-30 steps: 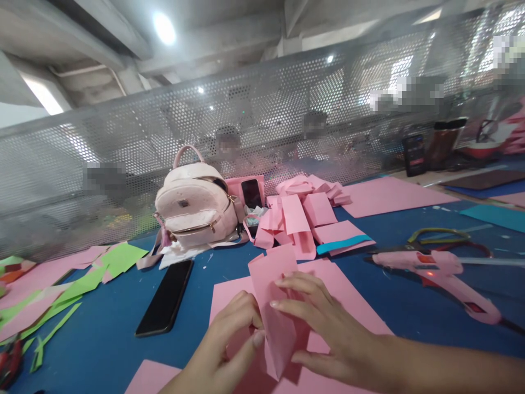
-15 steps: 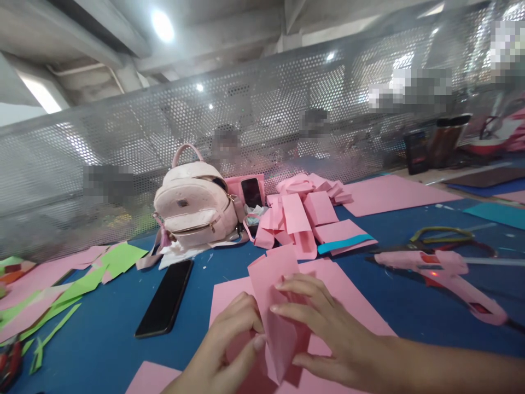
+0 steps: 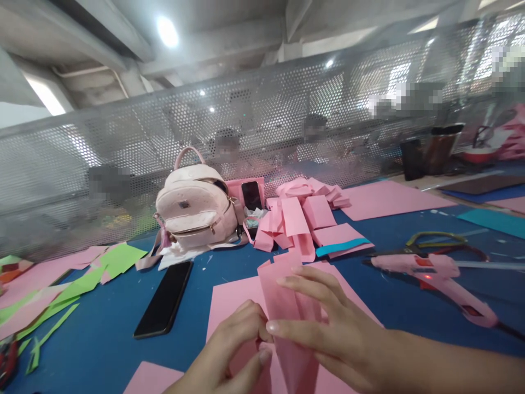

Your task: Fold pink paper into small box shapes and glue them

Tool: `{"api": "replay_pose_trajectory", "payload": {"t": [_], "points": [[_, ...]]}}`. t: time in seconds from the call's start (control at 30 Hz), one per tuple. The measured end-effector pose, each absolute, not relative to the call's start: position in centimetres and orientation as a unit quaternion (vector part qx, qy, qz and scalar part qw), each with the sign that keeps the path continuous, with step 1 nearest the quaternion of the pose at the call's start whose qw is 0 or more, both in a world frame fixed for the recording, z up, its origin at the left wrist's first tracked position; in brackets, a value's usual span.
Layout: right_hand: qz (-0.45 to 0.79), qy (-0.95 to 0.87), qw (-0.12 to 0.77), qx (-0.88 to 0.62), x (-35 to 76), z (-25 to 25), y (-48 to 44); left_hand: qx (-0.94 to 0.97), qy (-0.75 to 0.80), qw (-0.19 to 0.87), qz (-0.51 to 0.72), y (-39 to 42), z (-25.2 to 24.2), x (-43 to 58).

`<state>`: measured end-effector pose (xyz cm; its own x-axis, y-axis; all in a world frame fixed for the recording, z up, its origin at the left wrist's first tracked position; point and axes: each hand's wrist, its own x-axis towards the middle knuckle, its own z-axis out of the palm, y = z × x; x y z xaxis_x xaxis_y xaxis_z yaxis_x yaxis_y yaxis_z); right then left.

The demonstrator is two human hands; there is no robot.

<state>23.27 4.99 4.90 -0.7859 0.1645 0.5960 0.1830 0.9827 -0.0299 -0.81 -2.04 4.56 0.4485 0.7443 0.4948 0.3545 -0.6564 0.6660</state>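
Observation:
A piece of folded pink paper (image 3: 274,284) stands upright in front of me, between my two hands. My left hand (image 3: 229,350) has its fingers curled at the left edge of this paper, the thumb pointing toward it. On the paper's right face lie the long fingers of my right hand (image 3: 330,323), steadying it; the right thumb is hidden. Flat pink sheets (image 3: 225,298) lie beneath both hands on the blue table (image 3: 110,306).
A black phone (image 3: 164,301) lies left of my hands, before a pale pink backpack (image 3: 197,205). Folded pink paper pieces (image 3: 297,216) are heaped behind. A pink glue gun (image 3: 438,279), its light lit, and scissors (image 3: 437,239) lie right. Green paper scraps (image 3: 123,260) are left.
The upright folded paper has shifted slightly right and tilted. My right hand has slid lower and nearer along its face, its fingertip now close to my left hand's fingers.

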Motion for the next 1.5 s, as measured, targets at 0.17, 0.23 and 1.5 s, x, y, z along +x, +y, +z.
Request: {"api": "replay_pose_trajectory", "payload": {"t": [0.17,0.23,1.5], "points": [[-0.056,-0.945,0.31,-0.085,22.6,7.1,4.3,0.828,0.351,0.226,0.374,-2.8,5.3,-0.2],[-0.073,-0.95,0.291,-0.081,22.3,7.9,4.2,0.83,0.35,0.226,0.37,-3.1,5.5,-0.1],[0.029,-0.987,0.158,-0.027,20.0,12.2,4.4,0.711,0.417,0.402,0.4,-3.4,5.0,-0.4]]}}
